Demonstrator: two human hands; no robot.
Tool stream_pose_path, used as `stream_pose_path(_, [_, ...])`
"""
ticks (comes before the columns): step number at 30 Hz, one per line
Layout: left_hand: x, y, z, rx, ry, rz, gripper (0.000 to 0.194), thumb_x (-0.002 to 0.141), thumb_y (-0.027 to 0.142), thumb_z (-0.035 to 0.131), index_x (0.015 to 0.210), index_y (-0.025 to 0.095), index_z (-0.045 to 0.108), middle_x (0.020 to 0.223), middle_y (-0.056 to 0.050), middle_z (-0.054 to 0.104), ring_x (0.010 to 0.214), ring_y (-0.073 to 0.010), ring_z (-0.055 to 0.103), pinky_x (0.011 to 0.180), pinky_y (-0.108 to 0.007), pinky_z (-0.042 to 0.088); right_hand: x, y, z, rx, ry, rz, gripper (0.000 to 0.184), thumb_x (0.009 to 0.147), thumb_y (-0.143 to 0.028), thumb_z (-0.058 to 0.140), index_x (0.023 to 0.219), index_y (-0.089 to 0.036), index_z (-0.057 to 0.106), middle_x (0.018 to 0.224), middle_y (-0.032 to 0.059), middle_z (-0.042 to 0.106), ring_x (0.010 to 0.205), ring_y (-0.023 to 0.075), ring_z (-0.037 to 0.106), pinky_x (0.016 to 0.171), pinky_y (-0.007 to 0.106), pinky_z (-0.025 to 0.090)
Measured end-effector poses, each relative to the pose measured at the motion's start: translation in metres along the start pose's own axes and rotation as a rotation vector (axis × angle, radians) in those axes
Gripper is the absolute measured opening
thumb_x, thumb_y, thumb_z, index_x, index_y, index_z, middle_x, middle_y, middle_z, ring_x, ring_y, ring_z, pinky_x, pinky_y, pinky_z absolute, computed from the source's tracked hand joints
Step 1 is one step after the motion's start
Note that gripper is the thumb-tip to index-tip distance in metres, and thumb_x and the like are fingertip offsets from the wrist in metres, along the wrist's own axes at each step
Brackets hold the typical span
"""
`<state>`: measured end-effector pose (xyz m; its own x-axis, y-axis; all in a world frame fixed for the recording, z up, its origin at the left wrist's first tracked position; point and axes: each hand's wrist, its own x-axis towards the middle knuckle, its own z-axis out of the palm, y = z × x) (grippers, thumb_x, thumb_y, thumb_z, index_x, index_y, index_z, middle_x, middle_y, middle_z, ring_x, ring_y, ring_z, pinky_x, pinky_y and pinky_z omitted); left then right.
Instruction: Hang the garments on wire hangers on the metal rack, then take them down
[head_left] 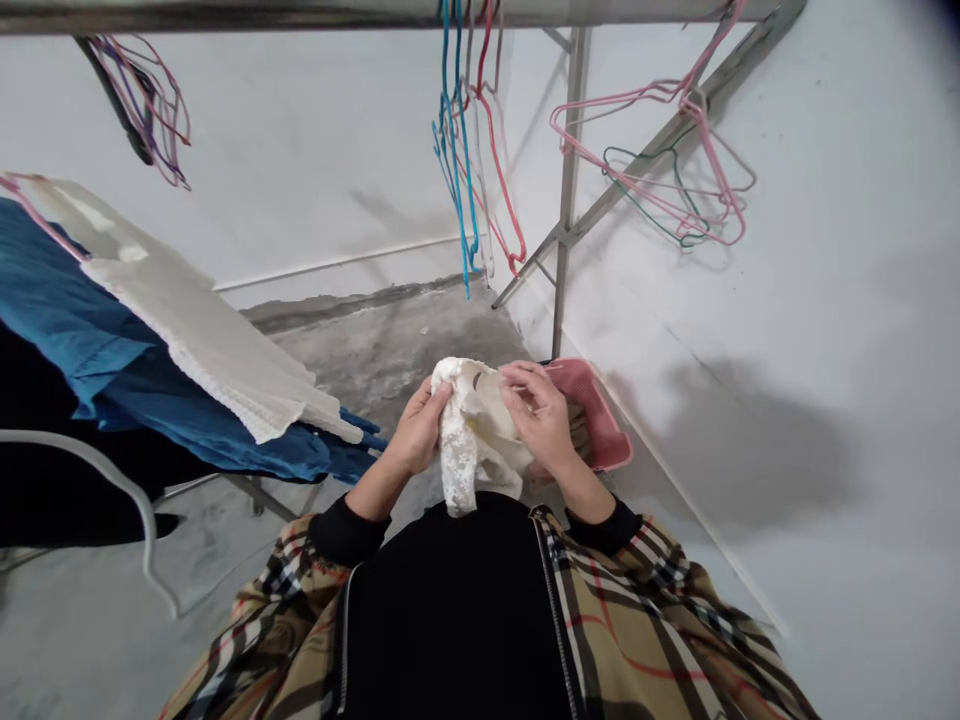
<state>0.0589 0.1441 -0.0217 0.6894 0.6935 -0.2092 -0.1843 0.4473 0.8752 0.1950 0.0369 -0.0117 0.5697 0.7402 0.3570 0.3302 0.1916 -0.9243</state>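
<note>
A white lacy cloth garment (459,450) hangs bunched between my two hands in front of my body; its exact kind cannot be made out. My left hand (420,430) grips its left edge, thumb on top. On the other side my right hand (541,415) pinches the cloth near its upper right part, fingers bent. Behind and right of my right hand is a pink plastic basket (600,425) with brownish cloth (579,430) inside, partly hidden by that hand.
Overhead runs a metal rail (300,15). From it hang blue hangers (461,150), red hangers (499,150) and pink hangers (720,170). At left hang a white garment (202,320) and blue clothes (142,380). A metal stand leg (571,180) rises before the white wall (847,300).
</note>
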Motion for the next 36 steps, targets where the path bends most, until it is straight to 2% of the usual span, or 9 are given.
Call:
stream_pose_path(2, [-0.001, 0.008, 0.001, -0.032, -0.021, -0.060, 0.052, 0.070, 0.053, 0.072, 0.107, 0.020, 0.057, 0.080, 0.000, 0.068, 0.064, -0.0148, 0.061, 0.062, -0.026, 0.049, 0.002, 0.017, -0.003, -0.182, 0.081, -0.072, 0.035, 0.080, -0.031, 0.066, 0.115, -0.025, 0.066, 0.121, 0.0090, 0.059, 0.110, 0.0218, 0.058, 0.097, 0.040, 0.048])
stream_pose_path(5, [-0.002, 0.017, 0.001, 0.008, -0.108, -0.121, 0.056, 0.067, 0.055, 0.071, 0.106, 0.018, 0.057, 0.085, -0.003, 0.069, 0.070, -0.0193, 0.065, 0.065, -0.031, 0.052, 0.003, 0.041, 0.000, -0.244, -0.070, 0.008, 0.053, 0.072, -0.033, 0.073, 0.123, -0.023, 0.063, 0.119, 0.0090, 0.063, 0.115, 0.0244, 0.056, 0.105, 0.042, 0.039])
stream_pose_path(10, [-0.002, 0.027, -0.004, 0.131, -0.190, -0.189, 0.061, 0.069, 0.067, 0.060, 0.102, 0.016, 0.058, 0.083, -0.006, 0.069, 0.079, -0.0256, 0.068, 0.068, -0.037, 0.054, 0.001, 0.051, 0.007, 0.037, -0.329, 0.306, 0.033, 0.078, -0.043, 0.066, 0.098, -0.017, 0.072, 0.083, 0.0008, 0.069, 0.076, 0.0166, 0.060, 0.076, 0.029, 0.047])
stream_pose_path(13, [0.002, 0.027, -0.014, 0.136, -0.178, -0.130, 0.066, 0.062, 0.069, 0.067, 0.099, 0.014, 0.061, 0.082, -0.007, 0.069, 0.081, -0.0257, 0.067, 0.071, -0.035, 0.053, 0.002, 0.038, 0.003, 0.124, -0.239, 0.316, 0.028, 0.083, -0.043, 0.059, 0.084, -0.018, 0.071, 0.074, -0.0015, 0.067, 0.069, 0.0148, 0.057, 0.068, 0.026, 0.044])
stream_pose_path(16, [0.011, 0.020, -0.026, 0.288, -0.076, 0.042, 0.058, 0.058, 0.053, 0.079, 0.098, 0.016, 0.060, 0.080, -0.002, 0.067, 0.074, -0.0192, 0.064, 0.069, -0.029, 0.051, 0.004, 0.018, -0.003, 0.132, -0.091, 0.266, 0.021, 0.083, -0.038, 0.060, 0.090, -0.022, 0.072, 0.084, -0.0006, 0.070, 0.078, 0.0165, 0.061, 0.073, 0.027, 0.046])
stream_pose_path(21, [0.022, 0.010, -0.038, 1.137, 0.247, 0.326, 0.021, 0.074, 0.027, 0.063, 0.094, 0.018, 0.059, 0.088, -0.005, 0.064, 0.086, -0.0222, 0.059, 0.076, -0.033, 0.045, 0.003, -0.006, -0.001, 0.102, -0.095, 0.199, 0.020, 0.083, -0.027, 0.059, 0.096, -0.025, 0.074, 0.099, 0.0004, 0.073, 0.093, 0.0190, 0.065, 0.087, 0.030, 0.047])
stream_pose_path(25, [0.015, 0.003, -0.032, 1.663, 0.408, 0.380, 0.037, 0.074, 0.017, 0.058, 0.110, 0.019, 0.061, 0.114, -0.013, 0.061, 0.106, -0.0335, 0.051, 0.085, -0.044, 0.041, 0.002, -0.012, 0.004, 0.066, -0.055, 0.195, 0.022, 0.082, -0.027, 0.059, 0.098, -0.025, 0.074, 0.101, 0.0014, 0.074, 0.095, 0.0201, 0.066, 0.088, 0.032, 0.048])
stream_pose_path(32, [-0.005, -0.022, -0.028, 1.714, 0.109, 0.414, 0.038, 0.076, 0.011, 0.053, 0.112, 0.020, 0.061, 0.113, -0.010, 0.061, 0.101, -0.0289, 0.052, 0.089, -0.039, 0.045, 0.009, -0.006, 0.002, 0.019, 0.083, 0.260, 0.026, 0.077, -0.023, 0.058, 0.096, -0.025, 0.075, 0.100, 0.0023, 0.075, 0.094, 0.0224, 0.067, 0.089, 0.036, 0.050])
stream_pose_path(36, [0.003, -0.016, -0.044, 1.552, 0.341, 0.417, 0.035, 0.076, 0.013, 0.054, 0.108, 0.023, 0.062, 0.118, -0.010, 0.058, 0.107, -0.0296, 0.052, 0.086, -0.038, 0.048, 0.010, -0.004, 0.000, 0.014, 0.062, 0.256, 0.026, 0.075, -0.022, 0.059, 0.095, -0.026, 0.076, 0.100, 0.0024, 0.075, 0.094, 0.0230, 0.068, 0.090, 0.038, 0.050])
